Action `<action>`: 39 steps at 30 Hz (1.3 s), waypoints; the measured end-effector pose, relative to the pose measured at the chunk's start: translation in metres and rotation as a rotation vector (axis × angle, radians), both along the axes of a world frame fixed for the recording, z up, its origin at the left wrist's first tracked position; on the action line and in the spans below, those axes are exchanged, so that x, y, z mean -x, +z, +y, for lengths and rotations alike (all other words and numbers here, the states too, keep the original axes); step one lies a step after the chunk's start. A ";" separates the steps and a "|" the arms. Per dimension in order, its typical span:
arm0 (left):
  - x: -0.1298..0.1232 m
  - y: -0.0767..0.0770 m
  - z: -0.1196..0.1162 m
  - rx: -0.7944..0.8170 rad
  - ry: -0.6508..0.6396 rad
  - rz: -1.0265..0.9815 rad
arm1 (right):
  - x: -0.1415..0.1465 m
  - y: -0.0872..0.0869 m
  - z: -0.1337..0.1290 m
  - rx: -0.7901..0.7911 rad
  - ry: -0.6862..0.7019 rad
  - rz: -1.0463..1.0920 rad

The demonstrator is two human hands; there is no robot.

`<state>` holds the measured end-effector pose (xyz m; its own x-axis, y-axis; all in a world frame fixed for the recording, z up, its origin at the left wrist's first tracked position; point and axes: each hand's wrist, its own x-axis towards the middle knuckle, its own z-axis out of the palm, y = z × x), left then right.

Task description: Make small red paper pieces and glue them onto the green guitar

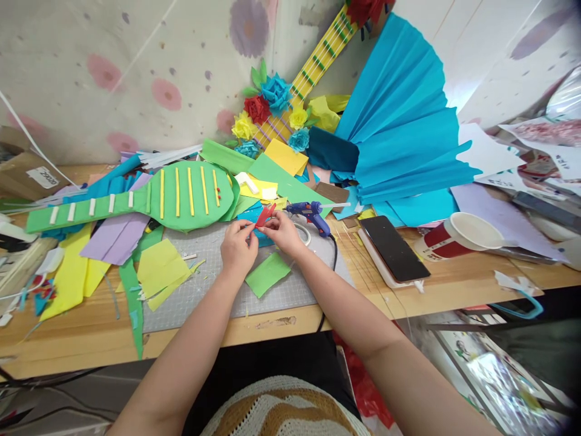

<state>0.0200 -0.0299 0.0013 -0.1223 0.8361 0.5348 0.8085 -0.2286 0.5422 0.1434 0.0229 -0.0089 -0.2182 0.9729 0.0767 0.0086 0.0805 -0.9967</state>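
Note:
Between my fingertips, above the grey cutting mat [218, 248], is a small folded red paper strip [264, 215]. My left hand [240, 242] pinches its lower left end. From the other side my right hand [282, 232] pinches the same strip, the two hands almost touching. Just behind my right hand lies a blue hot glue gun [311, 213] with a clear glue stick in it. Below my hands a green paper piece [269, 274] rests on the mat. A green paper lute [190, 195] with yellow strings lies to the left.
A black phone [394, 247] and a red and white paper cup [458, 236] stand on the right. Behind are a large pleated blue paper fan [408, 115] and a flower-covered yellow paper instrument [324, 51]. Yellow-green scraps [163, 266] lie left; the glue gun's cord [334, 260] crosses the front edge.

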 end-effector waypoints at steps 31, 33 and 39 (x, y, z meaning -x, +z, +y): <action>-0.001 0.002 0.014 0.260 -0.080 -1.077 | 0.003 0.007 -0.004 0.077 0.101 0.219; 0.000 0.003 0.014 0.277 -0.092 -1.074 | 0.001 0.007 -0.003 0.051 0.060 0.205; 0.005 -0.003 0.015 0.336 -0.085 -1.016 | -0.002 0.007 -0.002 0.043 0.032 0.162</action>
